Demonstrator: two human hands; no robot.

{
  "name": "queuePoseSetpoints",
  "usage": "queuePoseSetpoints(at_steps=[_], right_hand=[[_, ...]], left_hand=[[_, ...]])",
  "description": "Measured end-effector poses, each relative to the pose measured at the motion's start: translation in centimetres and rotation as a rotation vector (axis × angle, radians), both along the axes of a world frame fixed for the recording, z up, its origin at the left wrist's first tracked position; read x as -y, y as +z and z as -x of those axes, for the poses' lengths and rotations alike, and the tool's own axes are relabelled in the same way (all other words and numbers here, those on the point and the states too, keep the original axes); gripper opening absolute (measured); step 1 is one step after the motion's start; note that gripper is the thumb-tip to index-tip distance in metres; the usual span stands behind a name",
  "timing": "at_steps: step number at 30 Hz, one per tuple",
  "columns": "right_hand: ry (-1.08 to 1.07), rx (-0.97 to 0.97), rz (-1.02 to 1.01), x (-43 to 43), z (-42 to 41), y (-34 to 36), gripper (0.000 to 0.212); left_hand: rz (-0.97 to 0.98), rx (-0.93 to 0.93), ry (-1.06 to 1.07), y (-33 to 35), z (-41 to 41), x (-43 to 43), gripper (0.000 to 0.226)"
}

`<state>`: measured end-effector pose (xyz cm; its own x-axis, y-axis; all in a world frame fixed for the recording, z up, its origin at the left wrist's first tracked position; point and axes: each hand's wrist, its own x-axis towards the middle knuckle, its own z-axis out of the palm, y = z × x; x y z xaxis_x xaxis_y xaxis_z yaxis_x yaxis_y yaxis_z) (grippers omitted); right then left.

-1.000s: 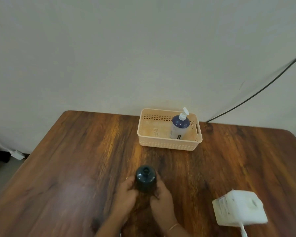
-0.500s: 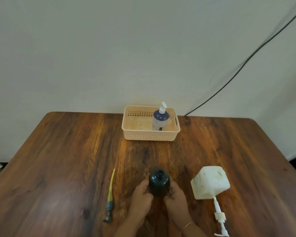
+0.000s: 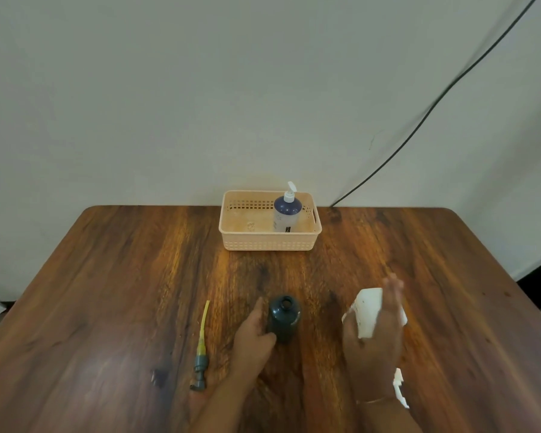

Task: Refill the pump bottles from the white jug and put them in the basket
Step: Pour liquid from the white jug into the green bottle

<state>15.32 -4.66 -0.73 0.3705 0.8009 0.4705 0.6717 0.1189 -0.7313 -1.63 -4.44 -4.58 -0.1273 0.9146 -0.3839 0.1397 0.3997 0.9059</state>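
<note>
A dark green bottle stands uncapped and upright near the table's front middle. My left hand grips its left side. Its dark pump with a yellow tube lies on the table to the left. The white jug sits to the right; my right hand is over it, fingers spread, blurred, and contact is unclear. A white pump lies behind that wrist, partly hidden. In the beige basket at the back stands a blue and white pump bottle.
The wooden table ends at a pale wall. A black cable runs diagonally down the wall to the table's back edge, right of the basket.
My right hand left the dark bottle and moved right over the white jug. My left hand stays on the bottle. The camera view tilted down and shifted.
</note>
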Motion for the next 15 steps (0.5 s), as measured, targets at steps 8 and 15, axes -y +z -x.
queuePoseSetpoints(at_steps=[8, 15], right_hand=[[-0.181, -0.410, 0.335, -0.9, -3.5, -4.1, 0.118], [-0.217, -0.388, 0.340, -1.4, -4.1, -4.1, 0.077]], left_hand=[[-0.136, -0.226, -0.119, 1.5, -1.1, -1.2, 0.090], [-0.161, -0.352, -0.102, 2.2, -1.2, -1.6, 0.075]])
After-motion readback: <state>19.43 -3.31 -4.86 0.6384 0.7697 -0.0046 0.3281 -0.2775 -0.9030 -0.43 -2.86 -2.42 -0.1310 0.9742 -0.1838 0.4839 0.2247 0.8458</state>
